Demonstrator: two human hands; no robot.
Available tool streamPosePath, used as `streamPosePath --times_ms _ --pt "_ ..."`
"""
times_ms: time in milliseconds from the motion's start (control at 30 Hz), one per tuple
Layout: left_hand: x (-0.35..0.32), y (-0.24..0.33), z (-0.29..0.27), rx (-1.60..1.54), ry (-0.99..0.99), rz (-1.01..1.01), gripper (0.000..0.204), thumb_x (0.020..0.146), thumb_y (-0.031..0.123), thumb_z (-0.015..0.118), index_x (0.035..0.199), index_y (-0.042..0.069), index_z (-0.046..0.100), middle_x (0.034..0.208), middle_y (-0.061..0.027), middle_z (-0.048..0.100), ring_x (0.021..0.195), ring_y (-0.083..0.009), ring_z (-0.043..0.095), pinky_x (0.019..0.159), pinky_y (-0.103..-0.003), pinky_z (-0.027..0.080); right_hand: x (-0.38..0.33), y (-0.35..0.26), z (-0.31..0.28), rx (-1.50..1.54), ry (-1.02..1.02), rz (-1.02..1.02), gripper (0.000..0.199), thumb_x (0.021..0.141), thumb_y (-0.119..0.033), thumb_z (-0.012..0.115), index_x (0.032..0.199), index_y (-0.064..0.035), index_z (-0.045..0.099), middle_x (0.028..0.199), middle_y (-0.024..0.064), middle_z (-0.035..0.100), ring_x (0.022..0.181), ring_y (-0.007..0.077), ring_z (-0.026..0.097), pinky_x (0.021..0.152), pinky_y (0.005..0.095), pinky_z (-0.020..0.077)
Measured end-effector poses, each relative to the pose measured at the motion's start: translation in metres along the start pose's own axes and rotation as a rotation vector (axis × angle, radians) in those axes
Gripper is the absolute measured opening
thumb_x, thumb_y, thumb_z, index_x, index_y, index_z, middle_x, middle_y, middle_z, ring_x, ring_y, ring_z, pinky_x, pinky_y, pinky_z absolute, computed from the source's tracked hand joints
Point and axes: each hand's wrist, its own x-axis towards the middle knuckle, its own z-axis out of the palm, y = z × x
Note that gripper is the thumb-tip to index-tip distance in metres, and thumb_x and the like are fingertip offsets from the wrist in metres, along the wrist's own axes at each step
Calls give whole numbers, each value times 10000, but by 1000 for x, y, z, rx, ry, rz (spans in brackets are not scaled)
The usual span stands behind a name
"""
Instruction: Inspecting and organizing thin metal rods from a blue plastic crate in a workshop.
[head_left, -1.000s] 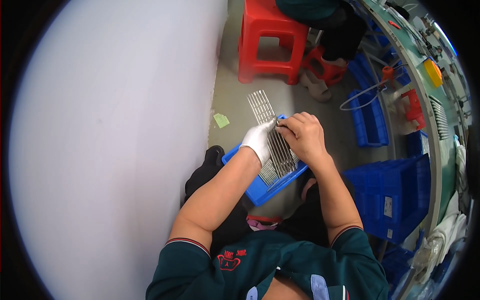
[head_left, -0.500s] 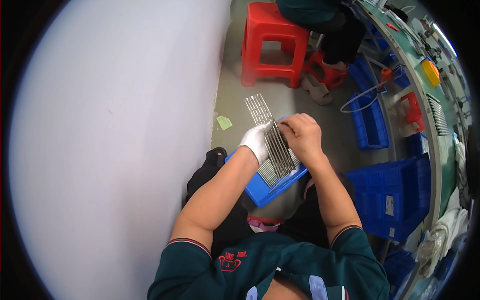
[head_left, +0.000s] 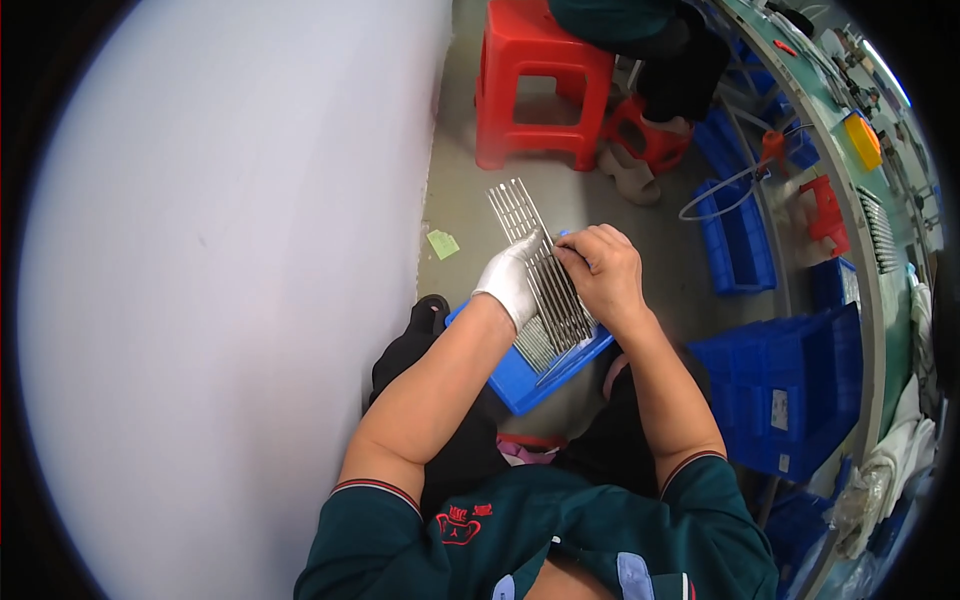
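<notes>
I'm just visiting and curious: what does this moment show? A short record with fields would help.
Left hand: white-gloved left hand grips the metal grille strip from its left side
Right hand: bare right hand pinches the strip's right edge
Beneath: blue tray on the lap, more grille pieces in it
Floor: red stool, blue bins, green scrap
Left side: white wall

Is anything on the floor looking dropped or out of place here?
A small pale green scrap lies alone on the bare floor beside the white wall, like litter. Otherwise nothing stands out; the metal grid strip sits squarely between the gloved left hand and bare right hand.
</notes>
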Motion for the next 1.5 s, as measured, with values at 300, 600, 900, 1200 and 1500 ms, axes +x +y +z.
streamPosePath --times_ms 300,600,900,1200,1500 --pt "2 1 -2 -14 6 -1 220 970 238 456 1033 62 571 975 -126 633 875 -270 634 798 -436 528 0 3 3 3 -14 -45 60 723 -102 695 751 -72 651 708 55 622 722 264 587 686 373 456" --pt "1 -3 -1 150 135 72 232 951 280 506 1013 72 588 922 -87 627 824 -225 612 756 -367 514 0 3 7 -152 -14 -283 70 648 -86 666 712 -101 642 675 33 591 676 242 561 618 360 423" --pt "-5 0 10 113 127 55 272 965 297 481 1050 56 573 957 -101 620 847 -236 622 758 -380 519 10 -6 -6 -13 -6 -94 53 691 -85 706 706 -81 655 693 46 601 722 252 575 660 373 443" --pt "-8 5 11 32 35 -3 228 973 251 457 1047 61 558 970 -120 620 864 -259 627 785 -429 528 6 0 4 38 -53 -20 54 690 -96 702 722 -79 661 687 47 601 717 258 570 675 377 447" --pt "-4 1 7 8 30 25 204 967 240 473 1033 74 571 953 -108 621 858 -236 623 780 -407 524 6 -2 5 -78 -49 -169 67 655 -91 709 689 -80 653 687 34 604 707 251 567 651 363 430"
